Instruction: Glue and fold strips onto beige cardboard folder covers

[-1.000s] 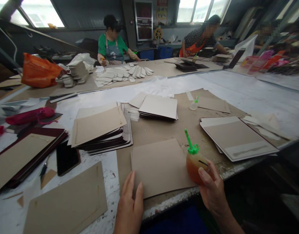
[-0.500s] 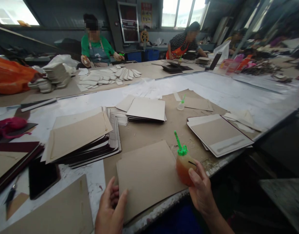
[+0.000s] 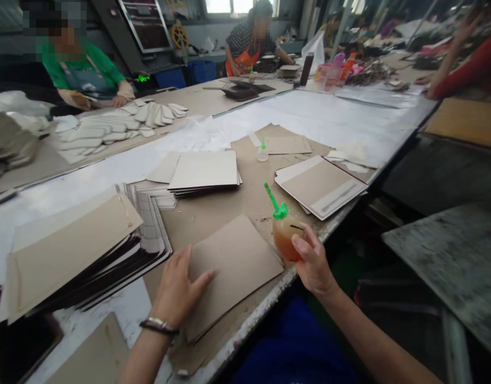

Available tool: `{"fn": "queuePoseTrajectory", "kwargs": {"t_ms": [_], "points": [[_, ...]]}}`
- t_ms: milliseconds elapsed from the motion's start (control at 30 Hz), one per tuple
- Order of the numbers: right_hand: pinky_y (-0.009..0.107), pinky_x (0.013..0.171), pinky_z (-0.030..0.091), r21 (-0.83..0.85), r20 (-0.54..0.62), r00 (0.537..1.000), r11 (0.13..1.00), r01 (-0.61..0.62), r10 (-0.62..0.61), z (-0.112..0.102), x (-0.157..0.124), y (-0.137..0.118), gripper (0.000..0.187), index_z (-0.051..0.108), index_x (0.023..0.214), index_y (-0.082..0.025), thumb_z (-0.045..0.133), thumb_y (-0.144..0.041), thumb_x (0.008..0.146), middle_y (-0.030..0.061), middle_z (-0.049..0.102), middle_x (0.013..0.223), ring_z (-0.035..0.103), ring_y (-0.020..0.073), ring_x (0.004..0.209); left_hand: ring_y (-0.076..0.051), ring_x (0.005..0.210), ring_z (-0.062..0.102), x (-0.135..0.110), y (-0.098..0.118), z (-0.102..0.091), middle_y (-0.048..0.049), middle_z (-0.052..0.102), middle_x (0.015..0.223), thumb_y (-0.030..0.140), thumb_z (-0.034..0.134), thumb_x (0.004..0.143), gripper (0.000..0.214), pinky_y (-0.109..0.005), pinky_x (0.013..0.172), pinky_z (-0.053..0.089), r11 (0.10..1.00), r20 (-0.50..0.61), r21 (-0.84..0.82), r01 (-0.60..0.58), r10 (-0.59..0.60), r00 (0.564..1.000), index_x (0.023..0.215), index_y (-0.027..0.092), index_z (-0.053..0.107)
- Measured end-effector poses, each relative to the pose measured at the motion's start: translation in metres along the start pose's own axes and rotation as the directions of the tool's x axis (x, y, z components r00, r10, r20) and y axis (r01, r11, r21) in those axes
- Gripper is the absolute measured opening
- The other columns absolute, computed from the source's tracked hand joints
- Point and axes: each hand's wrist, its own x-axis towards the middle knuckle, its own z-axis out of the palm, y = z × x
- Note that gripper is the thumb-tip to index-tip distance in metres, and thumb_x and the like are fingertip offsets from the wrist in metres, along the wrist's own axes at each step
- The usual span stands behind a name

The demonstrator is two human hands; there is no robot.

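My right hand (image 3: 313,260) is closed around a squeeze glue bottle (image 3: 284,240) with a green nozzle and amber liquid inside. The bottle is upright, by the right corner of a tan board stack (image 3: 233,272) near the table's front edge. My left hand (image 3: 180,285) rests on the left side of that stack, fingers spread and thumb lying over the top board. Left of it, a thick fanned pile of dark-edged boards (image 3: 75,250) carries a tan sheet with glue lines along its ends.
A pale board stack (image 3: 205,169), a small green-tipped bottle (image 3: 262,152) and white-banded panels (image 3: 321,184) lie beyond. A grey slab (image 3: 449,256) stands right of the table edge. Co-workers sit across the table, one in a green top (image 3: 83,74); a red sleeve (image 3: 469,64) shows at right.
The view has swung to the right. My left hand has moved from the stack's near left edge up onto its top board. The glue bottle stays in my right hand.
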Motion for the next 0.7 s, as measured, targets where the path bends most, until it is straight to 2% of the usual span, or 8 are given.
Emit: {"fn": "queuePoseTrajectory", "kwargs": {"t_ms": [67, 167, 267, 433, 600, 700], "points": [[0.035, 0.081, 0.046, -0.057, -0.015, 0.999, 0.998, 0.035, -0.036, -0.007, 0.000, -0.003, 0.041, 0.055, 0.102, -0.022, 0.066, -0.042, 0.068, 0.0027, 0.063, 0.096, 0.058, 0.0216, 0.090, -0.032, 0.119, 0.039, 0.024, 0.004, -0.006, -0.0212, 0.045, 0.124, 0.056, 0.050, 0.063, 0.081, -0.041, 0.102, 0.028, 0.998, 0.149, 0.051, -0.032, 0.024, 0.989, 0.123, 0.002, 0.042], [0.036, 0.082, 0.046, -0.117, -0.020, 0.996, 0.989, 0.085, -0.088, -0.018, -0.004, -0.007, 0.040, 0.056, 0.103, -0.022, 0.065, -0.042, 0.069, 0.0035, 0.064, 0.098, 0.058, 0.0222, 0.091, -0.038, 0.109, 0.045, 0.051, 0.008, -0.013, -0.0206, 0.052, 0.111, 0.058, 0.060, 0.051, 0.086, -0.048, 0.094, 0.034, 0.994, 0.248, 0.095, -0.048, 0.023, 0.969, 0.118, 0.006, 0.047], [0.035, 0.082, 0.045, -0.108, -0.002, 0.995, 0.989, 0.101, -0.101, -0.025, -0.007, -0.009, 0.039, 0.057, 0.102, -0.024, 0.066, -0.042, 0.068, 0.0025, 0.065, 0.098, 0.059, 0.0215, 0.090, -0.036, 0.099, 0.052, 0.065, 0.008, -0.017, -0.0172, 0.057, 0.102, 0.060, 0.065, 0.042, 0.092, -0.043, 0.084, 0.041, 0.993, 0.342, 0.108, -0.048, 0.009, 0.940, 0.115, 0.008, 0.046], [0.031, 0.080, 0.045, -0.040, -0.019, 0.996, 0.996, 0.086, -0.086, -0.032, -0.007, -0.011, 0.039, 0.056, 0.102, -0.025, 0.068, -0.038, 0.068, 0.0003, 0.065, 0.095, 0.059, 0.0190, 0.087, -0.032, 0.085, 0.058, 0.072, 0.007, -0.018, -0.0157, 0.061, 0.091, 0.067, 0.063, 0.037, 0.085, -0.036, 0.068, 0.045, 0.990, 0.448, 0.138, -0.009, -0.054, 0.892, 0.097, 0.008, 0.050], [0.030, 0.081, 0.044, -0.001, -0.020, 0.996, 0.997, 0.082, -0.082, -0.032, -0.007, -0.012, 0.038, 0.056, 0.102, -0.025, 0.069, -0.037, 0.069, -0.0007, 0.065, 0.094, 0.059, 0.0177, 0.086, -0.034, 0.084, 0.058, 0.066, 0.013, -0.022, -0.0178, 0.062, 0.089, 0.068, 0.064, 0.035, 0.076, -0.040, 0.070, 0.044, 0.988, 0.472, 0.152, 0.022, -0.092, 0.877, 0.085, 0.011, 0.052], [0.030, 0.079, 0.045, 0.019, 0.002, 0.997, 0.997, 0.080, -0.080, -0.031, -0.009, -0.012, 0.037, 0.056, 0.102, -0.025, 0.069, -0.036, 0.070, -0.0011, 0.065, 0.092, 0.059, 0.0172, 0.085, -0.036, 0.085, 0.059, 0.061, 0.014, -0.026, -0.0204, 0.062, 0.090, 0.067, 0.066, 0.035, 0.080, -0.042, 0.071, 0.045, 0.989, 0.465, 0.128, 0.072, -0.124, 0.877, 0.088, 0.009, 0.051]]}}
